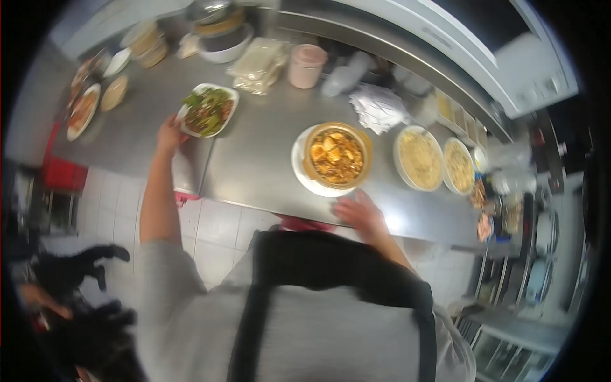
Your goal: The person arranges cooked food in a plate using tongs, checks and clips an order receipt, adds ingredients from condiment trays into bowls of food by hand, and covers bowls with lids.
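Observation:
My left hand [170, 134] grips the near-left rim of a white dish [235, 102] filled with green leaves and browned bits, on the steel counter. Fingers extended and apart, my right hand [364, 215] hovers at the counter's front edge and holds nothing. Just beyond it stands a tan clay pot [367, 151] of tofu pieces in orange-red sauce, on a white plate [299, 172]. Whether the right fingertips touch the counter, I cannot tell.
Two white oval bowls [398, 167] of pale food stand on the right. Behind are a crumpled cloth [375, 105], a pink canister [307, 65] and plastic-wrapped packs [259, 63]. A dish of orange food [83, 113] sits far left. Another person [76, 274] is at lower left.

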Action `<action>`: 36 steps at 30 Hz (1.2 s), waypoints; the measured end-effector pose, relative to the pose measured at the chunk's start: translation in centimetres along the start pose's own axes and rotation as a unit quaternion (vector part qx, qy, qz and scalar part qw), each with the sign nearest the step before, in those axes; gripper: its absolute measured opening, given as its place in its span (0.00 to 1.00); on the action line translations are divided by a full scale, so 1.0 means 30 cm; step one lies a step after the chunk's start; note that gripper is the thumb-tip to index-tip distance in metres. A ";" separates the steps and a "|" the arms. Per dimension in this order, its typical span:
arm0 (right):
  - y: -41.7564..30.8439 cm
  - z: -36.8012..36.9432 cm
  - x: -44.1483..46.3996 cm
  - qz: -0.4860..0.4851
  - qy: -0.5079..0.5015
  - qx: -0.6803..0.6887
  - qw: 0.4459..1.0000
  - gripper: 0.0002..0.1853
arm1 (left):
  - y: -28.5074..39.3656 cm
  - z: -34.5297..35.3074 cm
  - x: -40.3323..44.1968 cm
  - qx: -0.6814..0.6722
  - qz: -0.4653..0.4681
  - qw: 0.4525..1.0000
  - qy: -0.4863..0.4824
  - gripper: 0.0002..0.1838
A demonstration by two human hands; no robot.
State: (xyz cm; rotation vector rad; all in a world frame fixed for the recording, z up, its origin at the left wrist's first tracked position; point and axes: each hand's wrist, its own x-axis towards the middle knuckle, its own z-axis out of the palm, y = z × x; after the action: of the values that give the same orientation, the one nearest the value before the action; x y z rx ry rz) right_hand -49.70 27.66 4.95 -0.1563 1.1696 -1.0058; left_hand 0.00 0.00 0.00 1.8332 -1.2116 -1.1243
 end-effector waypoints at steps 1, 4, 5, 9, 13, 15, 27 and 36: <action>0.012 0.013 -0.008 -0.019 0.000 0.013 1.000 0.33 | -0.006 0.087 0.019 -0.003 -0.002 0.999 -0.033 0.24; 0.006 0.122 0.099 -0.069 -0.036 0.093 0.993 0.33 | 0.111 -0.003 0.035 -0.042 0.020 0.992 -0.117 0.16; -0.012 0.100 0.123 -0.102 -0.051 0.076 0.991 0.34 | 0.095 0.035 0.041 -0.071 -0.027 0.989 -0.127 0.13; 0.014 -0.032 0.083 -0.136 -0.002 -0.014 0.991 0.37 | -0.138 0.226 -0.152 -0.196 0.009 0.972 -0.131 0.18; 0.029 -0.074 0.029 -0.160 -0.026 -0.016 0.987 0.34 | -0.095 0.120 -0.318 -0.199 0.020 0.977 -0.075 0.18; 0.060 -0.145 -0.042 -0.160 -0.019 0.016 0.987 0.29 | -0.077 0.095 -0.440 -0.191 0.017 0.978 -0.077 0.18; -0.444 -1.323 -0.362 -0.510 0.360 -0.162 0.764 0.07 | 0.055 0.766 -1.169 -0.190 -0.031 0.968 -0.161 0.21; -0.968 -1.987 -0.343 -0.310 0.693 -0.370 0.535 0.37 | 0.082 1.270 -1.408 -0.266 -0.032 0.953 -0.142 0.18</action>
State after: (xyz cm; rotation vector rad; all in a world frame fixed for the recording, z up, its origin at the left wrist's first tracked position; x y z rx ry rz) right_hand -115.45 40.89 3.13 -0.5274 3.2189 -1.1081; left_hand -44.03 36.10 -1.04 1.3381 -0.8807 -1.6111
